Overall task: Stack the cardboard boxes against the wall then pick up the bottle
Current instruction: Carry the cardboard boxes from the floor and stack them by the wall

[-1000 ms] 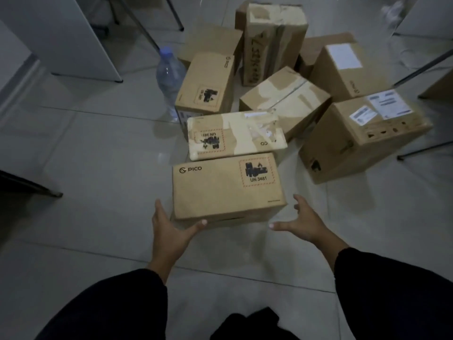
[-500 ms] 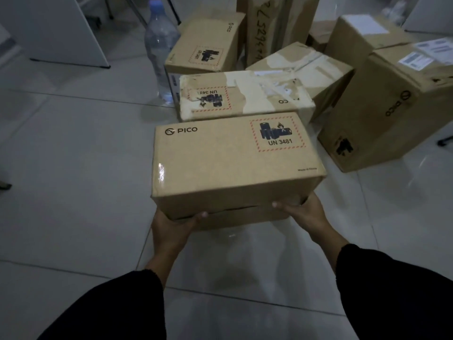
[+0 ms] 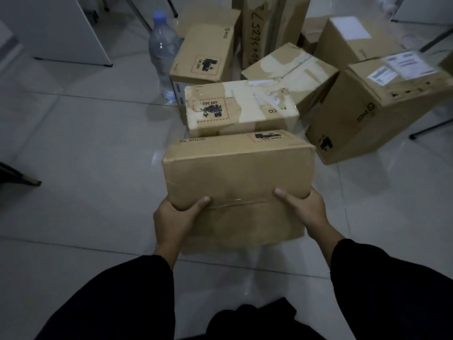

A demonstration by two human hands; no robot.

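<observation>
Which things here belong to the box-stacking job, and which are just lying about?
Job: held box, gripped by left hand and right hand; torn-tape box; large PICO box; tall box; water bottle.
Lying about: white panel; metal leg; dark object at left edge.

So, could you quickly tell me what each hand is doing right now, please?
Left hand: holding the PICO box, near left corner.
Right hand: holding the same box, near right corner.
</observation>
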